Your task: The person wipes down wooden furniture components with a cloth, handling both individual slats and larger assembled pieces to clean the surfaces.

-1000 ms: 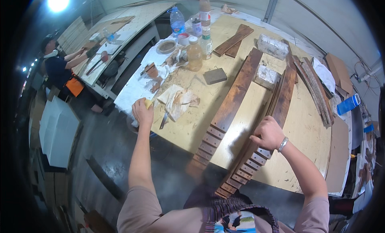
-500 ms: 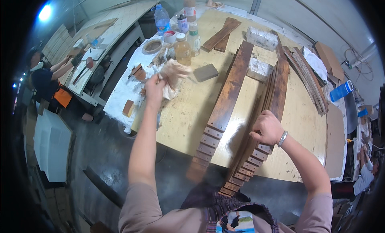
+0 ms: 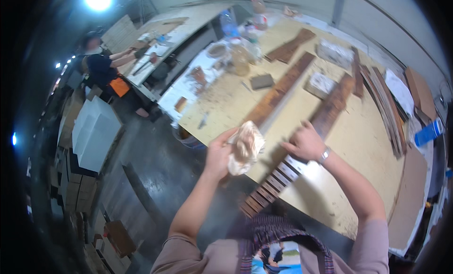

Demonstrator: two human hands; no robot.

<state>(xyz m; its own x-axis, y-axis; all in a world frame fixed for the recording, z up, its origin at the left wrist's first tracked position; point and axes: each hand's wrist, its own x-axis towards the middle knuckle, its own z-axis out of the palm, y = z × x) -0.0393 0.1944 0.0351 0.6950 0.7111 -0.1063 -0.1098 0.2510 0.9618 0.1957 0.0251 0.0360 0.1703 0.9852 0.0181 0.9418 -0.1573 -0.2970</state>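
Note:
My left hand is closed on a crumpled, brown-stained white cloth. It is over the near end of the left stack of brown-stained wooden boards, and the cloth hides that end. My right hand, with a metal bracelet at the wrist, rests curled on the right stack of wooden boards. Its thumb points left across the stack. The stepped near ends of that stack, with small dark holes, stick out past the table edge toward me. Motion blurs the picture somewhat.
A grey-brown block, a jar of amber liquid and a blue-tinted bottle stand at the far left. Wrapped blocks lie between the stacks. Curved wooden strips lie at right. Another person works at a bench leftward.
My left hand has brought the cloth from beside the jars to the near end of the left stack. My right hand stays on the right stack. The view has turned leftward.

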